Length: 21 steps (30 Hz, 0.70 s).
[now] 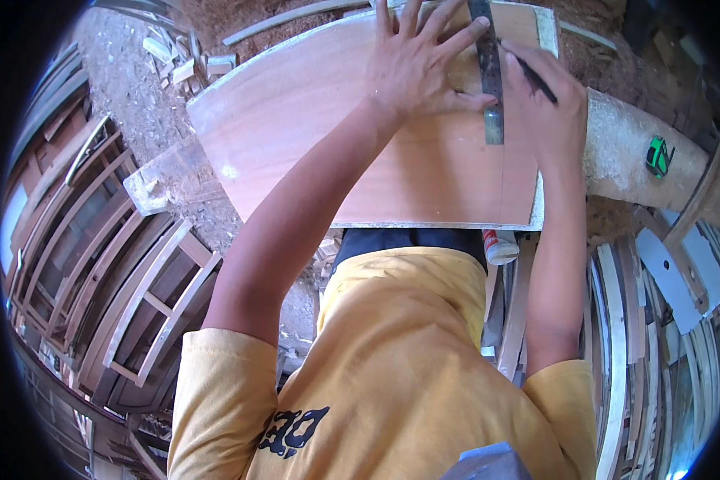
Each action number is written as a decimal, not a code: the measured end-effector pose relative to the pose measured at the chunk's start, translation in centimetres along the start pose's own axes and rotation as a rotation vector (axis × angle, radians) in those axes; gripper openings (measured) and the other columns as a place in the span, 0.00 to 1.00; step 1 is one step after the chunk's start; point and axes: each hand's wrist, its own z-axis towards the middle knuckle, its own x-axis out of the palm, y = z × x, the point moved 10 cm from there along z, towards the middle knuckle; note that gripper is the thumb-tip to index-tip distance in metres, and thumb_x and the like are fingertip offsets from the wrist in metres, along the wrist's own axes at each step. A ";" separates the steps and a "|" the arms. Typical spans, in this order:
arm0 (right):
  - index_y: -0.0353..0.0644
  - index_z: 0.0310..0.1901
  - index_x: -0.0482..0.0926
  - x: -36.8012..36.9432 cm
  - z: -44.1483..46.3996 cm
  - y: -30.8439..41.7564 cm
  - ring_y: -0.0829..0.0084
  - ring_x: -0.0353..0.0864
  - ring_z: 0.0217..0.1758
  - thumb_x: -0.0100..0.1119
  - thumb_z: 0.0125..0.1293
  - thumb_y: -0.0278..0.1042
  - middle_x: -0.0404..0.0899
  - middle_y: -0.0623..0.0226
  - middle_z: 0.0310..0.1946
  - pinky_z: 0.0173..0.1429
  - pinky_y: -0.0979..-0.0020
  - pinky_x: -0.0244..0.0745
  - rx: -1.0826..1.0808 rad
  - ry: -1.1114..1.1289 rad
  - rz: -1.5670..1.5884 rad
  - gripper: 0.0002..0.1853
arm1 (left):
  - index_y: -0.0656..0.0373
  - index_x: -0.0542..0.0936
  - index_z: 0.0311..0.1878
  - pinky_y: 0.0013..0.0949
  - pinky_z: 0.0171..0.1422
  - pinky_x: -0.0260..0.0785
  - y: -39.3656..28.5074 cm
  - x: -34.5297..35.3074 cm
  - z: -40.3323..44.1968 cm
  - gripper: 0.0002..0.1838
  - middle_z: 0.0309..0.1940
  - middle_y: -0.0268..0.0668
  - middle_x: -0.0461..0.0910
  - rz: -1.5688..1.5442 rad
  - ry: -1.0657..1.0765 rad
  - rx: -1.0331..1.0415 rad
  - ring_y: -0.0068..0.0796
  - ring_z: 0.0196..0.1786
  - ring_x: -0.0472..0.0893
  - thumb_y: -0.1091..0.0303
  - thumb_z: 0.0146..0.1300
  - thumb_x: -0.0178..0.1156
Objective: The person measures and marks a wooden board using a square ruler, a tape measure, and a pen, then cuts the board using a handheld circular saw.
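At the far left, wooden frames (158, 304) lie crowded together, overlapping too much to count. Right of them a wide board (296, 164) lies flat before the person (408, 320), probably to keep its face within reach. On it the left hand (414, 68) is spread wide, gripping nothing; its thumb and index finger press the ruler (490, 74) — two contacts well apart, likely so it cannot pivot. Just beside the ruler's right edge, the right hand (558, 92) is closed around a dark pen (538, 82), slanted toward that edge, presumably for guidance. Farther right, a green tape measure (657, 157) rests on the tabletop (626, 140), perhaps parked clear of the work. Counted: one board, one ruler, one pen, one tape measure — and two hands.
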 end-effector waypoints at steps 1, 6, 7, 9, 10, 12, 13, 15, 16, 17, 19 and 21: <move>0.42 0.54 0.88 -0.4 -0.9 0.3 0.63 0.90 0.46 0.65 0.73 0.27 0.89 0.57 0.45 0.53 0.66 0.82 -0.002 0.000 -0.002 0.11 | 0.42 0.69 0.80 0.74 0.85 0.22 0.0 -0.1 0.1 0.61 0.84 0.44 0.57 -0.001 -0.003 0.000 0.59 0.88 0.40 0.12 0.48 0.56; 0.40 0.52 0.86 -0.9 -5.0 1.7 0.51 0.86 0.47 0.64 0.70 0.28 0.86 0.55 0.45 0.52 0.57 0.81 0.053 0.141 -0.055 0.11 | 0.40 0.63 0.83 0.75 0.85 0.20 0.1 0.3 -0.1 0.63 0.86 0.43 0.53 0.032 0.035 0.020 0.59 0.88 0.36 0.12 0.48 0.56; 0.40 0.52 0.86 -1.1 -5.6 2.1 0.51 0.86 0.47 0.64 0.70 0.28 0.86 0.55 0.45 0.52 0.57 0.81 0.052 0.143 -0.054 0.11 | 0.40 0.63 0.83 0.75 0.85 0.20 0.2 0.4 -0.2 0.63 0.86 0.43 0.53 0.032 0.035 0.018 0.59 0.88 0.36 0.12 0.48 0.56; 0.39 0.52 0.86 -1.1 -6.6 2.4 0.52 0.85 0.48 0.64 0.70 0.26 0.85 0.55 0.46 0.53 0.56 0.80 0.062 0.205 -0.119 0.11 | 0.38 0.60 0.85 0.76 0.84 0.20 0.2 0.7 -0.2 0.64 0.86 0.42 0.50 0.119 0.056 0.021 0.59 0.88 0.34 0.11 0.48 0.56; 0.39 0.52 0.86 -1.3 -6.9 2.5 0.52 0.85 0.48 0.64 0.70 0.26 0.85 0.55 0.46 0.53 0.56 0.80 0.061 0.207 -0.120 0.11 | 0.38 0.60 0.85 0.76 0.84 0.20 0.1 0.6 -0.2 0.64 0.86 0.42 0.50 0.118 0.055 0.020 0.59 0.88 0.34 0.11 0.48 0.56; 0.37 0.50 0.86 -1.2 -7.2 2.4 0.50 0.86 0.46 0.64 0.71 0.29 0.86 0.53 0.45 0.50 0.55 0.80 0.080 0.236 -0.110 0.10 | 0.37 0.59 0.85 0.76 0.84 0.21 0.2 0.6 -0.2 0.63 0.87 0.42 0.49 0.097 0.067 0.007 0.59 0.88 0.34 0.11 0.48 0.55; 0.37 0.50 0.86 -1.2 -6.5 2.3 0.50 0.86 0.46 0.64 0.71 0.29 0.86 0.53 0.45 0.50 0.55 0.80 0.076 0.237 -0.111 0.10 | 0.37 0.59 0.85 0.76 0.84 0.21 0.2 0.6 -0.3 0.63 0.87 0.42 0.49 0.098 0.065 0.004 0.59 0.88 0.34 0.11 0.48 0.55; 0.36 0.49 0.86 0.4 -3.2 -0.1 0.46 0.86 0.44 0.63 0.73 0.34 0.86 0.51 0.44 0.49 0.53 0.80 0.174 0.361 -0.247 0.11 | 0.37 0.59 0.85 0.77 0.84 0.21 0.4 0.7 -0.3 0.63 0.87 0.42 0.49 0.028 0.080 0.000 0.59 0.88 0.34 0.12 0.48 0.56; 0.37 0.48 0.86 0.7 -0.9 -0.8 0.45 0.86 0.43 0.63 0.74 0.36 0.86 0.50 0.43 0.48 0.54 0.81 0.074 0.321 -0.285 0.12 | 0.37 0.59 0.85 0.77 0.84 0.21 0.4 0.8 -0.3 0.63 0.87 0.42 0.49 0.032 0.080 -0.001 0.59 0.88 0.34 0.12 0.48 0.56; 0.37 0.48 0.87 1.2 1.6 -1.5 0.43 0.86 0.42 0.62 0.75 0.39 0.86 0.49 0.43 0.48 0.54 0.81 -0.025 0.280 -0.320 0.13 | 0.37 0.59 0.85 0.77 0.84 0.22 0.4 0.8 -0.3 0.63 0.87 0.41 0.49 0.068 0.073 0.003 0.59 0.88 0.34 0.12 0.48 0.56; 0.35 0.50 0.86 2.8 6.4 -2.0 0.49 0.88 0.38 0.63 0.75 0.41 0.87 0.50 0.35 0.47 0.59 0.82 -0.098 0.369 -0.616 0.15 | 0.38 0.59 0.85 0.78 0.84 0.22 0.3 1.0 -0.4 0.63 0.87 0.41 0.49 0.108 0.069 0.010 0.59 0.88 0.34 0.12 0.49 0.56; 0.36 0.42 0.86 2.5 9.6 -3.0 0.60 0.88 0.42 0.68 0.67 0.36 0.88 0.55 0.37 0.49 0.62 0.80 0.117 0.338 -0.313 0.11 | 0.39 0.59 0.85 0.79 0.83 0.22 -0.1 0.8 -0.3 0.63 0.87 0.41 0.50 0.132 0.044 0.031 0.60 0.88 0.35 0.12 0.49 0.55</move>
